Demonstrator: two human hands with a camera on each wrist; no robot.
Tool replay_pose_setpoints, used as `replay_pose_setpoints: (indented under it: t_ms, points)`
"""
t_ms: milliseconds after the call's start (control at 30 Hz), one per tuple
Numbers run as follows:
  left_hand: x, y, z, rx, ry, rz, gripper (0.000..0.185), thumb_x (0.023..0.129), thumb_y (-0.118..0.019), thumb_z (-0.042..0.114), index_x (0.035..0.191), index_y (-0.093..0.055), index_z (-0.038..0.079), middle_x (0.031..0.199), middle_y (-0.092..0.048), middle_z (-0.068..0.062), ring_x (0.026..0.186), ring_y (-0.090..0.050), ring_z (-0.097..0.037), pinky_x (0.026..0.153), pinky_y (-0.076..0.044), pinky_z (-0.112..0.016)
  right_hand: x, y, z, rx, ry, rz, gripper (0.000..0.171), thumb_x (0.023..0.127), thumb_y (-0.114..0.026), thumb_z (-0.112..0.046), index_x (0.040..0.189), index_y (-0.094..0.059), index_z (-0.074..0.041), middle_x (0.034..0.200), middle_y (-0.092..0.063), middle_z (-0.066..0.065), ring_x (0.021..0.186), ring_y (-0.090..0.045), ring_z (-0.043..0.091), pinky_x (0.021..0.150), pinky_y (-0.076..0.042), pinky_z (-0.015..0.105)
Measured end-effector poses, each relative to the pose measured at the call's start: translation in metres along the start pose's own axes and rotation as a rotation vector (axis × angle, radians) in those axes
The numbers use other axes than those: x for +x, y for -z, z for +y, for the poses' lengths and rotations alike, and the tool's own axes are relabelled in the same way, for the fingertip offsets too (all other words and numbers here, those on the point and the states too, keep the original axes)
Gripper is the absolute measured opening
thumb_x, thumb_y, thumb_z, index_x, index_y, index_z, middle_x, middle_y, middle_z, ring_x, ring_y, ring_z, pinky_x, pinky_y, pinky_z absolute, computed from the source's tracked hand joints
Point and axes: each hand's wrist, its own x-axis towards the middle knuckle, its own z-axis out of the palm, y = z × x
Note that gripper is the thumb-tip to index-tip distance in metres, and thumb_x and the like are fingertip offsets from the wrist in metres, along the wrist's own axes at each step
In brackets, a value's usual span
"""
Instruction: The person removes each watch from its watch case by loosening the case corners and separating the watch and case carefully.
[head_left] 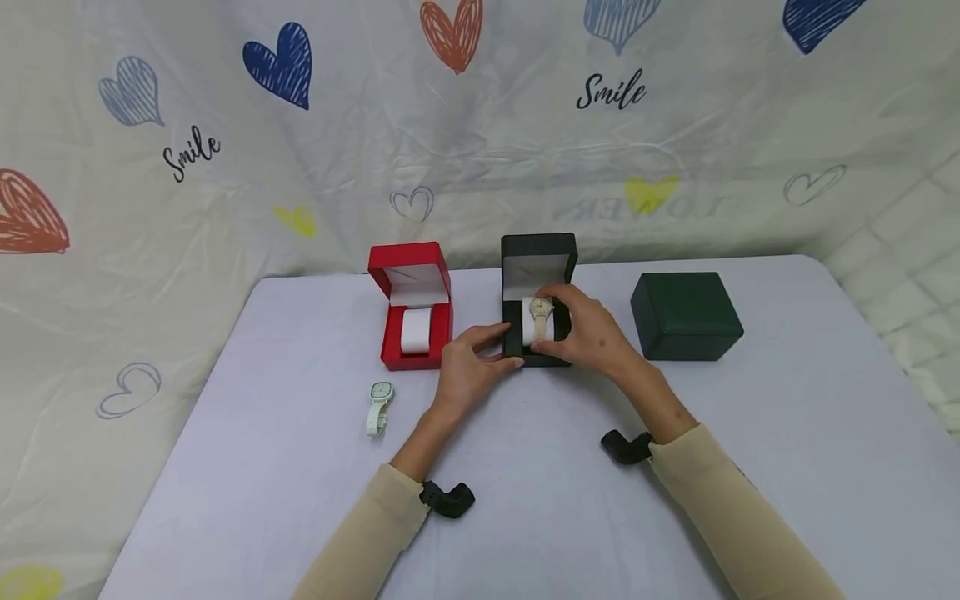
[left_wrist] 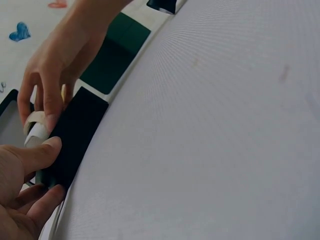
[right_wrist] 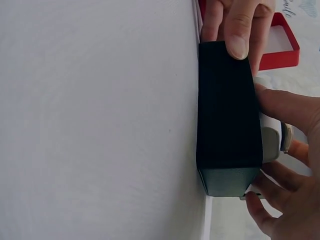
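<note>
A black watch box stands with its lid raised near the back of the table. My left hand grips its front left corner, thumb and fingers against the side and front edge; the left wrist view shows the thumb at the box's upper edge. Inside the box, a beige-strapped watch is wrapped round a white cushion. My right hand pinches the cushion and watch between thumb and fingers, partly raised above the box front in the right wrist view.
To the left, a red watch box stands with lid raised and a bare white cushion inside. In front of it lies a white watch. A closed dark green box sits at the right. Printed cloth hangs behind the table.
</note>
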Motion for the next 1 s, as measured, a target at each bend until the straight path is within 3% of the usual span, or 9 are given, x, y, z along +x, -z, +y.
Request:
replay_pose_setpoints:
  t_ms: [133,400,633,833,1000]
  points:
    - [0.0,0.0,-0.002,0.002,-0.011,0.001,0.055,0.084,-0.088,0.011,0.136,-0.071,0.016,0.131,-0.07,-0.008,0.121,-0.071,-0.024,0.089,-0.063,-0.029,-0.002,-0.002,0.0,0.006,0.009,0.015,0.079,0.077,-0.093,-0.023,0.143,-0.053,-0.007,0.145,-0.057,0.018,0.122,-0.061,0.04,0.105,-0.049,0.061]
    - [-0.001,0.0,-0.001,-0.002,-0.025,0.005,0.055,0.083,-0.088,0.011,0.135,-0.071,0.016,0.129,-0.071,-0.009,0.12,-0.072,-0.025,0.089,-0.063,-0.03,-0.006,0.002,-0.004,0.064,0.031,0.06,0.08,0.077,-0.094,-0.023,0.143,-0.05,-0.007,0.142,-0.055,0.015,0.125,-0.06,0.038,0.106,-0.052,0.058]
    - [-0.001,-0.001,0.001,0.008,-0.009,-0.002,0.056,0.084,-0.088,0.011,0.137,-0.07,0.015,0.13,-0.07,-0.009,0.121,-0.071,-0.024,0.09,-0.063,-0.029,-0.009,0.003,-0.004,0.129,0.056,0.082,0.081,0.078,-0.093,-0.02,0.144,-0.049,-0.005,0.14,-0.053,0.017,0.118,-0.06,0.035,0.103,-0.053,0.055]
    - [-0.002,0.001,0.006,0.027,-0.009,-0.031,0.058,0.085,-0.086,0.011,0.14,-0.067,0.011,0.132,-0.068,-0.013,0.123,-0.07,-0.027,0.09,-0.063,-0.032,-0.011,0.001,-0.002,0.217,0.064,0.081,0.079,0.08,-0.091,-0.013,0.145,-0.046,-0.003,0.14,-0.05,0.02,0.125,-0.057,0.037,0.105,-0.054,0.057]
    - [-0.002,0.003,0.009,0.074,0.022,-0.038,0.054,0.09,-0.083,0.018,0.141,-0.066,0.014,0.134,-0.068,-0.01,0.123,-0.069,-0.025,0.092,-0.063,-0.033,-0.013,0.002,-0.002,0.25,0.062,0.092,0.079,0.081,-0.089,-0.008,0.146,-0.046,-0.002,0.141,-0.048,0.021,0.129,-0.054,0.039,0.103,-0.056,0.059]
